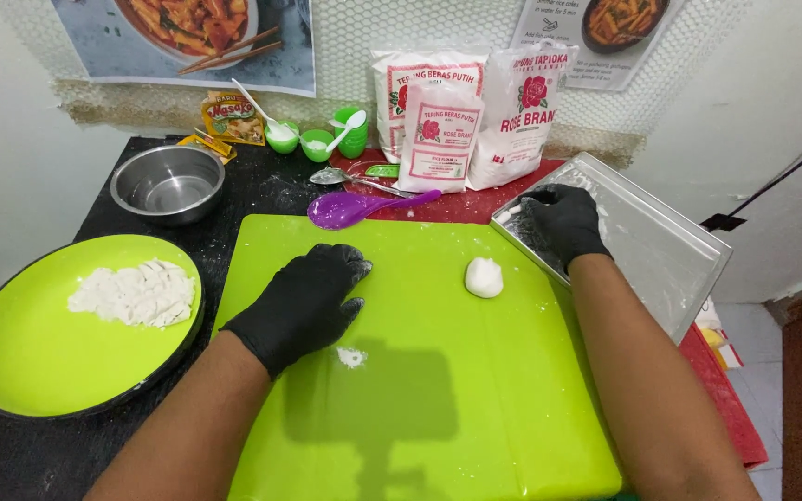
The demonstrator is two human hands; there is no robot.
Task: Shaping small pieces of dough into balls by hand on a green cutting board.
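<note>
My left hand (303,301), in a black glove, lies palm down on the bright green cutting board (420,408), fingers together, holding nothing. A small white lump of dough (484,276) rests on the board to its right, apart from both hands. My right hand (561,221), also gloved in black, reaches into the near corner of a metal tray (661,250) dusted with flour; its fingers curl over something white there, too hidden to name. A little white crumb (352,356) lies on the board near my left wrist.
A green plate (39,362) with cut white dough pieces (134,293) sits at left. Behind it stands a steel bowl (168,183). A purple spoon (359,208), a metal spoon, small green cups and three white flour bags (466,116) line the back. Wall posters hang above.
</note>
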